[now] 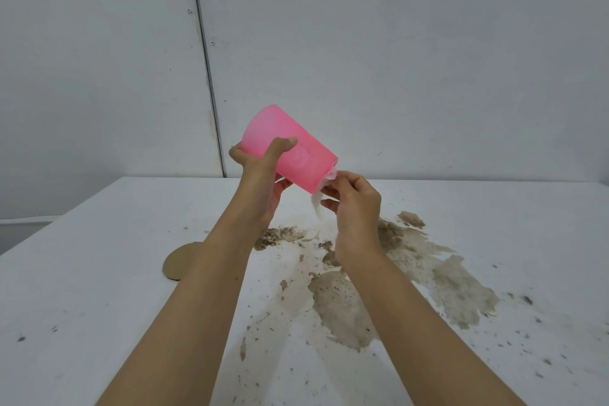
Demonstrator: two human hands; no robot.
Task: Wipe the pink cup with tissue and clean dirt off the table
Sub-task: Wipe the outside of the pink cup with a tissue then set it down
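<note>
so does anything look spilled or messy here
Yes: a brown dirt smear spreads across the white table beneath and to the right of the hands, with dark specks scattered around it. The pink cup is off the table, held tilted by the left hand, while the right hand pinches tissue at its lower end.

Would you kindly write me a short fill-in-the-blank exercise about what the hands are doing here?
1. The left hand grips the tilted ____ cup.
2. The right hand pinches a white ____ at the cup's rim.
3. Brown ____ is smeared across the white table beneath the hands.
Missing words: pink; tissue; dirt.
</note>
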